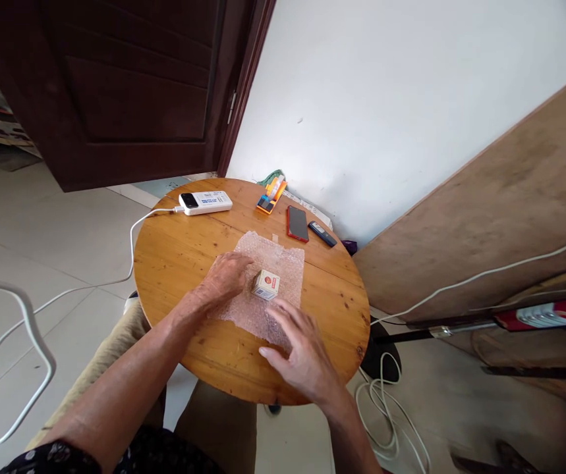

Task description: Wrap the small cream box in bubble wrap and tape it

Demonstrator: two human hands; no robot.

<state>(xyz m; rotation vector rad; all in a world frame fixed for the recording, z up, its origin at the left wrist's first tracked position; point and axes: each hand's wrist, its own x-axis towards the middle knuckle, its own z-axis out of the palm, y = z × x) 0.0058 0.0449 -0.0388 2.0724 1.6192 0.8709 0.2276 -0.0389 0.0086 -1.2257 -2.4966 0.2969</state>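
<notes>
A small white box (pixel 267 284) with red print sits on a sheet of bubble wrap (pixel 290 263), which is spread on the round wooden table (pixel 342 289). To the left of the box, my left hand (pixel 226 276) rests over the wrap's left edge, its fingers stretched out and slightly bent, apart from the box. My right hand (pixel 300 345) is over the wrap's near right corner, just below the box. Its thumb and fingers are spread, with nothing held.
Toward the back of the table are a white power bank (pixel 208 203) with a cable, an orange tape dispenser (pixel 273 194), a red-edged phone (pixel 297 223) and a dark handheld device (pixel 322 233). A white wall and a dark door (pixel 139 99) stand behind.
</notes>
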